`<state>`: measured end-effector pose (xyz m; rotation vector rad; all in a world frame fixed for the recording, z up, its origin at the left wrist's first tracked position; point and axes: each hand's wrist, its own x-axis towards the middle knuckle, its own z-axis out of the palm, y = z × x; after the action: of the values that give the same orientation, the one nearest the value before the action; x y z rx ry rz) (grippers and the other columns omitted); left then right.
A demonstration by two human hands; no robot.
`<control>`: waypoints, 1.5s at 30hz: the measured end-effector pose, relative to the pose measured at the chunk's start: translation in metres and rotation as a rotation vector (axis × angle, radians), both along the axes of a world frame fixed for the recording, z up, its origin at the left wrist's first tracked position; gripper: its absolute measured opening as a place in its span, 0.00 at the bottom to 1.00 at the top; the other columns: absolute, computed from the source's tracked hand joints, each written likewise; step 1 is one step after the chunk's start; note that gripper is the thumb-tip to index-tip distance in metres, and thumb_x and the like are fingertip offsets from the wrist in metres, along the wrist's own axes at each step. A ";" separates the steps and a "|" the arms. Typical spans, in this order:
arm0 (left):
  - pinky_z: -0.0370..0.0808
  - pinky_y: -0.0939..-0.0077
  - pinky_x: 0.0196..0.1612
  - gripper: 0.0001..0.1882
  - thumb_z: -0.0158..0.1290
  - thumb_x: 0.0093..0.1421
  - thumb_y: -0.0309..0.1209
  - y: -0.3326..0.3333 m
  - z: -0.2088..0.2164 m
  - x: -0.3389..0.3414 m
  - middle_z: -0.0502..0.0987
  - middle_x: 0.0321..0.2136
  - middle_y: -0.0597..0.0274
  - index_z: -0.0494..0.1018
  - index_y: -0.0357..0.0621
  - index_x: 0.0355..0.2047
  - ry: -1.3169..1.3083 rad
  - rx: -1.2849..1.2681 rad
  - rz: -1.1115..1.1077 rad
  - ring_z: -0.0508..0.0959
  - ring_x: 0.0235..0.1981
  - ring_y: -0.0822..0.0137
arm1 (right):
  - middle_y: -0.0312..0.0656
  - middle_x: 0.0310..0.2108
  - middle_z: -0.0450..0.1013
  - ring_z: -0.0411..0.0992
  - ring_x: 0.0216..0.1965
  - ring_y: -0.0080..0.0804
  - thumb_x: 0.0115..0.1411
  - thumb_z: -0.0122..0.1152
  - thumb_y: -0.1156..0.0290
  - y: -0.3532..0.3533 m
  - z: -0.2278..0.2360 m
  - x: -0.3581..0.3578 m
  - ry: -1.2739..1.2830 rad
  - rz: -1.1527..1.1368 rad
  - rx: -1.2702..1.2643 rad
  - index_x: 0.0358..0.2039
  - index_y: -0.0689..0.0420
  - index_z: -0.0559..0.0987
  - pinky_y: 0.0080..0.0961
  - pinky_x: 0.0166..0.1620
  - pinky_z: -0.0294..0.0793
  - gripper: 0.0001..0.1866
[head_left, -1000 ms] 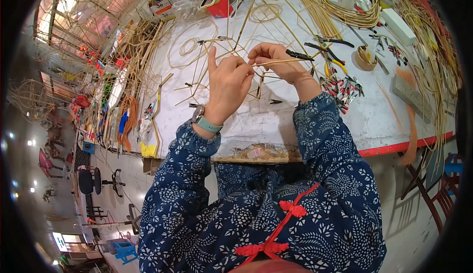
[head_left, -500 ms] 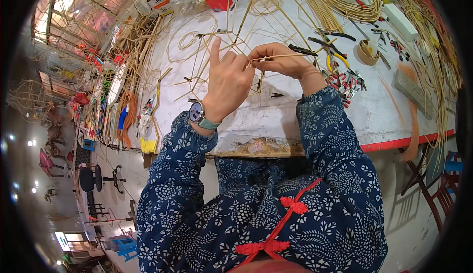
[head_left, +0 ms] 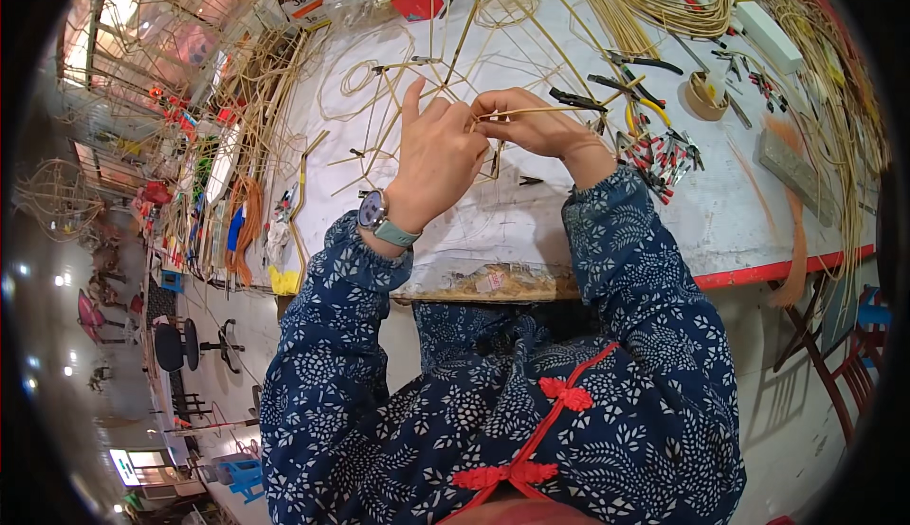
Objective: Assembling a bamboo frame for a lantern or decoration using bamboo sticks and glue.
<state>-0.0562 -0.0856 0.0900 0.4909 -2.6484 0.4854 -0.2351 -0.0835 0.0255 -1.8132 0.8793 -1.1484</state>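
My left hand [head_left: 437, 152], with a watch on its wrist, is closed in a pinch, its index finger raised. Its fingertips meet those of my right hand [head_left: 533, 130] over a frame of thin bamboo strips [head_left: 464, 44]. Between my right thumb and fingers runs a thin bamboo strip [head_left: 555, 109], pointing right. Just what the left fingertips grip is hidden behind the knuckles. Near the right hand sits a black clip [head_left: 577, 100]. Below the hands, another small black clip [head_left: 532, 181] lies on the white table top [head_left: 493, 226].
To the right lie pliers with yellow-and-black handles [head_left: 654, 112], a pile of red-tipped clips [head_left: 661, 165], a tape roll [head_left: 707, 100] and a grey stone block [head_left: 794, 180]. Coiled strips [head_left: 678, 21] rest at the back. Tangled bamboo strips [head_left: 270, 99] crowd the left side.
Both hands have shifted slightly left together, still joined at the fingertips. The bamboo strip stays in the right hand's pinch.
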 end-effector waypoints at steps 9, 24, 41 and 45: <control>0.51 0.46 0.63 0.11 0.59 0.48 0.27 -0.004 0.013 -0.010 0.70 0.23 0.64 0.72 0.47 0.33 0.075 0.011 0.075 0.75 0.30 0.61 | 0.46 0.32 0.77 0.74 0.35 0.33 0.55 0.60 0.71 0.000 -0.020 0.012 0.062 -0.300 -0.090 0.38 0.64 0.78 0.28 0.40 0.73 0.12; 0.55 0.47 0.61 0.06 0.55 0.46 0.24 -0.002 -0.002 -0.022 0.71 0.23 0.62 0.71 0.46 0.27 0.026 -0.071 0.123 0.76 0.29 0.62 | 0.43 0.31 0.78 0.75 0.33 0.28 0.54 0.61 0.74 0.000 -0.008 0.005 -0.011 -0.131 0.003 0.36 0.65 0.77 0.25 0.38 0.73 0.10; 0.57 0.47 0.61 0.07 0.55 0.46 0.23 -0.006 -0.007 -0.015 0.70 0.23 0.62 0.71 0.43 0.28 0.104 -0.062 0.100 0.75 0.30 0.61 | 0.46 0.38 0.77 0.76 0.43 0.29 0.53 0.63 0.79 -0.004 -0.002 -0.002 -0.588 -0.089 0.322 0.40 0.67 0.77 0.21 0.46 0.76 0.13; 0.63 0.51 0.57 0.07 0.55 0.48 0.22 -0.002 -0.004 -0.011 0.72 0.29 0.56 0.72 0.40 0.29 0.212 0.147 0.065 0.75 0.33 0.56 | 0.42 0.38 0.77 0.76 0.40 0.26 0.55 0.64 0.77 -0.007 -0.005 0.002 -0.594 -0.130 0.250 0.39 0.64 0.75 0.20 0.45 0.75 0.12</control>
<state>-0.0677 -0.0878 0.0861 0.6379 -2.4796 0.2432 -0.2332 -0.0908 0.0204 -1.1288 0.7466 -1.4786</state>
